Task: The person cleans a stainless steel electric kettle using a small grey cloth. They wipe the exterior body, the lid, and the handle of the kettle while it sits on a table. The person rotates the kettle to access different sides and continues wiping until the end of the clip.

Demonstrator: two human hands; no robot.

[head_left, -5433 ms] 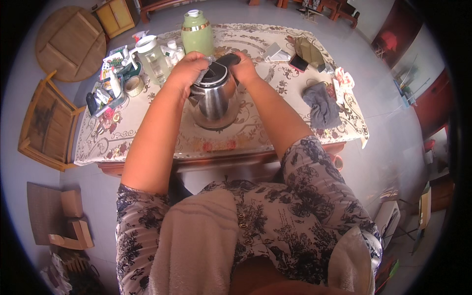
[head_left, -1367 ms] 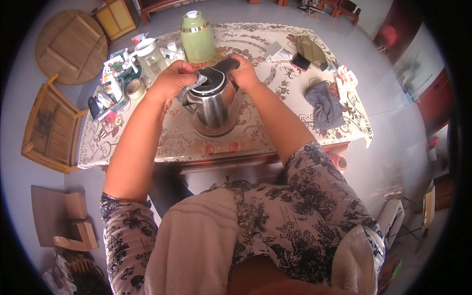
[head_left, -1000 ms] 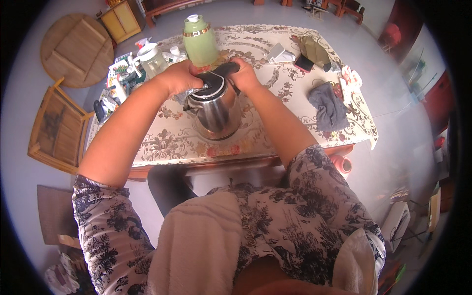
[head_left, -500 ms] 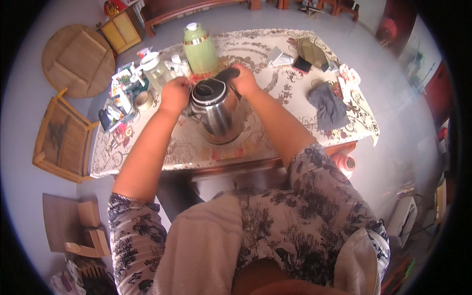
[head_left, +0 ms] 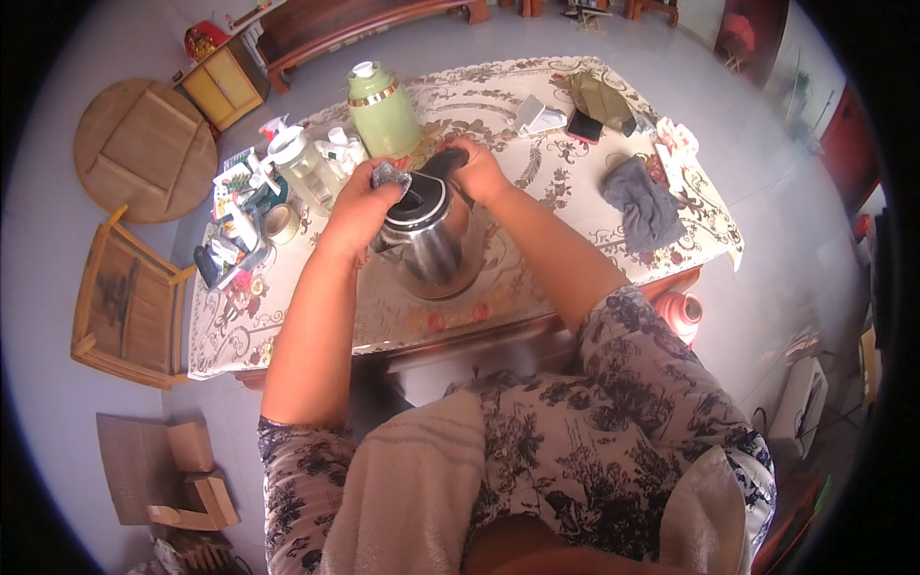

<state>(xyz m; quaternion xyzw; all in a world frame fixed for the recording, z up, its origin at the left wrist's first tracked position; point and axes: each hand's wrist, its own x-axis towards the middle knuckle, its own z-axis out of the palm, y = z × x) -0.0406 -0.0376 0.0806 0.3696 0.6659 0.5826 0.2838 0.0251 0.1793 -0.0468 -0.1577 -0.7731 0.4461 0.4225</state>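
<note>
So the shiny stainless steel kettle (head_left: 433, 240) sits near the front middle of the floral-cloth table (head_left: 537, 278), lid open; the left hand (head_left: 362, 206) is now pinching a small grey scrubbing pad (head_left: 388, 176) right at the open rim, fingers curled narrow around it; half a second back that hand was lower on the kettle's side, so the scrubbing looks to have moved up to the mouth. The right hand (head_left: 476, 171) is wrapped tight on the black handle (head_left: 443, 161), same as in every earlier shot. The tall green thermos flask (head_left: 380, 112) stands just behind; a grey crumpled cloth (head_left: 643, 201) lies well apart to the right; the view has shifted a bit too.
</note>
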